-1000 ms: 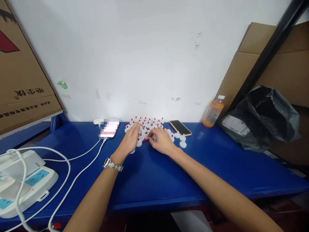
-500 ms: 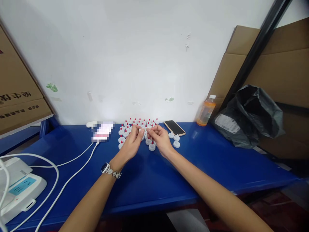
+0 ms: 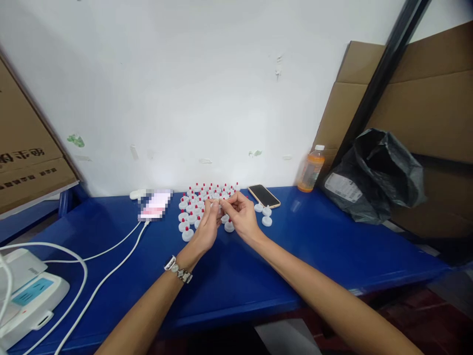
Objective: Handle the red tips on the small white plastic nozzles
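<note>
The left hand (image 3: 207, 228) pinches a cap (image 3: 216, 201) (mostly hidden, so I cannot tell its axis) just left of the right hand (image 3: 242, 217), pinched narrow on its right side.

You wear a watch (image 3: 170, 263) on your left wrist (image 3: 189, 257), its small case pale and its face dark. The band (image 3: 184, 275) is silvery and shiny, more like a bracelet, built of ornamental links whose finer pattern is too small to make out. Your left forearm (image 3: 151, 310), right forearm (image 3: 314, 287), left grip (image 3: 207, 228) and right grip (image 3: 243, 218) are bare.
</note>
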Demonstrator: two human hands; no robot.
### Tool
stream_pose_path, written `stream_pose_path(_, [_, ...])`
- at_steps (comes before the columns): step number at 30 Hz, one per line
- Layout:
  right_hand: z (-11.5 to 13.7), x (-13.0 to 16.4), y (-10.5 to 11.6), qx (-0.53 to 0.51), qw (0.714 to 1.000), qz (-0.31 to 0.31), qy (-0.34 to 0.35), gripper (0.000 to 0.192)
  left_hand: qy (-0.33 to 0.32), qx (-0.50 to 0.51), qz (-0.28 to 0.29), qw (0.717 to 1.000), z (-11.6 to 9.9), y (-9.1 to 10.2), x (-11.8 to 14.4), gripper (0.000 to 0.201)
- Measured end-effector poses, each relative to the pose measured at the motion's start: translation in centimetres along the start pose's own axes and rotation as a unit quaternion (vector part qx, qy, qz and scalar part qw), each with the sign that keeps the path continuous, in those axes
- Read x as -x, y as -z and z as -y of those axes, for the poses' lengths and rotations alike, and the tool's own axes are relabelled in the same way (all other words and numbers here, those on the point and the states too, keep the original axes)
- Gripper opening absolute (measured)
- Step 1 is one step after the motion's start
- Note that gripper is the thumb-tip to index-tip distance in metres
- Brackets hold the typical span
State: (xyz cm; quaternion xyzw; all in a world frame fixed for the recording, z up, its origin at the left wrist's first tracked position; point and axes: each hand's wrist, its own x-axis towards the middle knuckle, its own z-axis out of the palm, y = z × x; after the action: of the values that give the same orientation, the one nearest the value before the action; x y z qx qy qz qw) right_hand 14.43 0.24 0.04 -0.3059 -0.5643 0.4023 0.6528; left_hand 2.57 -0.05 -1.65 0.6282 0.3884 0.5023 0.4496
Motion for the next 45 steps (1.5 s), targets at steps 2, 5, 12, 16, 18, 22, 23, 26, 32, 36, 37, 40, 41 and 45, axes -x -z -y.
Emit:
stream_pose_path(2, [0.7, 0.0, 0.7, 0.024, 0.999, 0.021, 0.009, 0.036, -0.029, -0.064, 0.015, 0.997, -0.7, 0.6, -0.1, 0.043])
stream_pose_path(5, [1.9, 0.2, 2.7, 0.117, 0.992, 0.042, 0.031, 0.029, -0.073, -0.204, 0.001, 0.976, -1.5, 1.8, -0.2, 0.039])
stream_pose_path(12, [2.2, 1.9, 6.8, 0.400, 0.896, 0.191, 0.007, 0.010, -0.130, -0.329, 0.099, 0.930, -1.3, 2.1, 0.1, 0.023])
stream_pose_path(16, [2.3, 2.1, 7.9, 0.507, 0.851, 0.123, 0.055, 0.020, -0.163, -0.355, 0.113, 0.914, -1.0, 0.9, 0.3, 0.018])
stream_pose_path(18, [2.2, 1.8, 9.0, 0.569, 0.814, 0.072, 0.092, 0.027, -0.171, -0.357, 0.112, 0.911, -0.9, 0.4, 0.3, 0.019])
stream_pose_path(22, [1.2, 0.8, 11.3, 0.655, 0.747, 0.070, 0.093, 0.037, -0.186, -0.372, 0.110, 0.903, -1.1, -0.3, 0.1, 0.021])
stream_pose_path(23, [0.8, 0.6, 11.6, 0.666, 0.736, 0.083, 0.085, 0.037, -0.194, -0.382, 0.107, 0.897, -1.2, -0.5, 0.1, 0.021])
stream_pose_path(26, [-0.2, 0.1, 12.0, 0.685, 0.718, 0.110, 0.066, 0.031, -0.230, -0.423, 0.102, 0.870, -1.3, -1.2, 0.6, 0.026])
stream_pose_path(32, [-0.6, 0.6, 11.8, 0.665, 0.736, 0.115, 0.047, 0.027, -0.277, -0.523, 0.095, 0.800, -0.3, -2.3, 1.4, 0.058])
stream_pose_path(36, [-0.5, 1.1, 12.0, 0.655, 0.744, 0.120, 0.051, 0.024, -0.253, -0.546, 0.132, 0.788, 0.8, -2.7, 0.9, 0.060])
stream_pose_path(37, [-0.5, 1.2, 12.0, 0.653, 0.746, 0.123, 0.052, 0.023, -0.242, -0.548, 0.142, 0.788, 1.0, -2.8, 0.6, 0.058])
stream_pose_path(40, [-0.5, 1.5, 11.9, 0.644, 0.752, 0.128, 0.053, 0.020, -0.221, -0.548, 0.158, 0.791, 1.5, -3.3, -0.5, 0.056])
stream_pose_path(41, [-0.4, 1.6, 11.9, 0.641, 0.755, 0.128, 0.052, 0.017, -0.218, -0.547, 0.160, 0.792, 1.6, -3.5, -1.0, 0.056])
stream_pose_path(45, [-0.1, 2.2, 12.1, 0.624, 0.768, 0.134, 0.052, 0.010, -0.218, -0.532, 0.159, 0.803, 2.2, -4.8, -3.2, 0.056])
